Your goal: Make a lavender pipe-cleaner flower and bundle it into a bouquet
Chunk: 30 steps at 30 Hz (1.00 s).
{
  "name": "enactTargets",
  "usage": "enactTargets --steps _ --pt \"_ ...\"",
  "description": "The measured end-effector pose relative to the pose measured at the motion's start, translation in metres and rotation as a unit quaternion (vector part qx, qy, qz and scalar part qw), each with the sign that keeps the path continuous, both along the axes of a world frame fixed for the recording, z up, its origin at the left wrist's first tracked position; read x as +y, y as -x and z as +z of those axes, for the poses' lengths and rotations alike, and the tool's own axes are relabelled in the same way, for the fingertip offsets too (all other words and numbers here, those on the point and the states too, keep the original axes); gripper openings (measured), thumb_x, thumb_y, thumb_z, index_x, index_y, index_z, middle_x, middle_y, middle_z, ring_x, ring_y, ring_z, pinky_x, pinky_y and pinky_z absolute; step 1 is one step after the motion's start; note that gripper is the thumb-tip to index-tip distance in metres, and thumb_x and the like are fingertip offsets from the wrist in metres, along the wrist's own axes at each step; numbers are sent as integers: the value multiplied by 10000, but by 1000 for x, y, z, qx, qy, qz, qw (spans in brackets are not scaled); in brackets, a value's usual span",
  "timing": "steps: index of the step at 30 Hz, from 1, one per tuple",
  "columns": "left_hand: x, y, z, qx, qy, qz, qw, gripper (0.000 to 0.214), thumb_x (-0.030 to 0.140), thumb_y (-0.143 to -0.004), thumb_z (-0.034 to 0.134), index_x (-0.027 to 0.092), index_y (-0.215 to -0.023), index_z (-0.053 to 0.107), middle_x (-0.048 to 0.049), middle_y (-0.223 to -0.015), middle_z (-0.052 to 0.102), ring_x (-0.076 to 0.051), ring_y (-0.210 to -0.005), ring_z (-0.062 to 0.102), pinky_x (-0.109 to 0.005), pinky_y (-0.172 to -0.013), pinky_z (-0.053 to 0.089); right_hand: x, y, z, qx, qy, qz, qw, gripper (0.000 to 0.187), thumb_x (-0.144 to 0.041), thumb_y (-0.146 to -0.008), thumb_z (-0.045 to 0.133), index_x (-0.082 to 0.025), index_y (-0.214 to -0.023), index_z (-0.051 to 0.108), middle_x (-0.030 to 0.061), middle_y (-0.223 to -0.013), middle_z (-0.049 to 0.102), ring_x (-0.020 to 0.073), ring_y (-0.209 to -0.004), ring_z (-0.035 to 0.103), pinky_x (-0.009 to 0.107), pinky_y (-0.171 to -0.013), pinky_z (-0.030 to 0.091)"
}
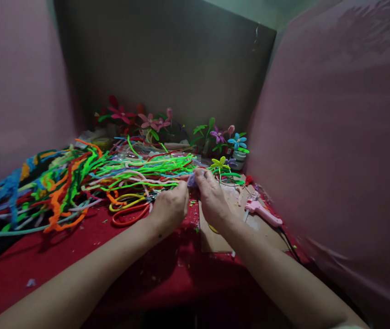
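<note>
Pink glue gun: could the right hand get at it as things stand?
Likely yes: the glue gun lies uncovered beside the right hand, though that hand holds a purple piece.

The board point(211, 243) is plain tan, and the glue gun point(265, 212) on it is pink. Under the board, the table point(98, 219) is deep red, speckled with green and pale scraps point(193, 202). Just left of the board, the fuzzy piece point(191, 181) in the fingers point(200, 172) is lilac. Farther left of the board, fuzzy stems point(167, 165) mix neon green, orange, blue, red and pale pink, with 1 red loop point(126, 225) and 1 yellow loop point(129, 196). Beyond the board show 1 yellow flower point(220, 163), 1 blue flower point(237, 142) and a white jar point(238, 161). Behind the board, the panel point(160, 55) is dark grey; right of it, the sheet point(335, 151) is mauve pink.
</note>
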<state>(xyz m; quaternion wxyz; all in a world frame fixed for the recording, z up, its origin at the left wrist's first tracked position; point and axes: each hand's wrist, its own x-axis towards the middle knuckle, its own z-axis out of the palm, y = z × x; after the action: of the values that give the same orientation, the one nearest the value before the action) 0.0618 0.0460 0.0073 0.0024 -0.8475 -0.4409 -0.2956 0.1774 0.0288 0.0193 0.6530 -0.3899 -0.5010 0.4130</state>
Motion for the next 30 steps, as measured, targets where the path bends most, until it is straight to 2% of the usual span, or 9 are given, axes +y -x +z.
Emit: enactTargets --steps 3,7,9,12,15,18,24,27,30 --pt "6 6 18 -207 133 -37 969 203 229 -866 358 192 -678 426 30 -508 403 -99 -406 398 -216 -405 292 -5 -34 4 -56 -6 8 998 381 -506 -828 489 -237 -1096 455 22 -926 603 119 -688 559 253 -581 422" --pt "13 12 27 -416 386 -118 815 153 241 -863 383 197 -723 425 81 -481 334 -48 -304 237 -171 -314 191 -28 -80 -9 -357 38 -41 932 218 -362 -786 587 -191 -921 591 66 -895 630 183 -812 571 337 -722 442" --pt "13 13 22 -453 446 -123 762 122 230 -855 404 190 -748 445 83 -484 357 -40 -298 249 -152 -302 185 -43 -89 -22 -445 63 -58 891 396 -359 -757 622 -191 -1108 546 113 -1017 608 229 -881 574 375 -725 459" --pt "12 13 11 -468 473 -116 737 105 221 -842 438 177 -752 469 75 -499 404 -31 -310 300 -126 -307 217 -58 -88 -42 -549 37 -49 834 624 -364 -710 679 -188 -1262 449 160 -1175 547 309 -1062 518 451 -825 444" --pt "13 15 3 -481 470 -116 731 101 233 -835 462 170 -760 487 63 -519 460 -27 -315 333 -114 -298 243 -63 -82 -48 -596 -8 -71 800 595 -287 -717 668 -200 -1260 443 144 -1142 552 328 -1119 468 498 -876 409" --pt "16 17 -1 -501 460 -141 719 105 242 -831 476 166 -762 497 41 -542 528 -34 -314 346 -120 -273 261 -65 -81 -37 -556 -1 -79 827 571 -270 -742 640 -215 -1268 426 119 -1125 541 290 -1081 487 486 -900 398" --pt "13 18 2 -525 496 -190 665 153 209 -839 459 156 -698 483 0 -532 585 -52 -293 367 -151 -258 296 -61 -66 -16 -353 -7 -59 934 609 -303 -718 673 -256 -1266 411 62 -1016 556 208 -957 532 390 -865 433" --pt "7 19 7 -518 517 -199 652 207 206 -859 429 152 -668 485 29 -423 505 -58 -270 369 -151 -267 306 -54 -50 -18 -323 -41 -80 942 604 -293 -709 686 -260 -1245 410 64 -1041 541 199 -954 531 377 -867 437" --pt "3 20 9 -537 529 -207 624 207 204 -855 444 144 -666 505 17 -437 524 -61 -293 407 -147 -283 330 -48 -36 -21 -359 -97 -151 916 601 -255 -704 677 -251 -1240 406 76 -1093 514 205 -956 524 389 -869 443"
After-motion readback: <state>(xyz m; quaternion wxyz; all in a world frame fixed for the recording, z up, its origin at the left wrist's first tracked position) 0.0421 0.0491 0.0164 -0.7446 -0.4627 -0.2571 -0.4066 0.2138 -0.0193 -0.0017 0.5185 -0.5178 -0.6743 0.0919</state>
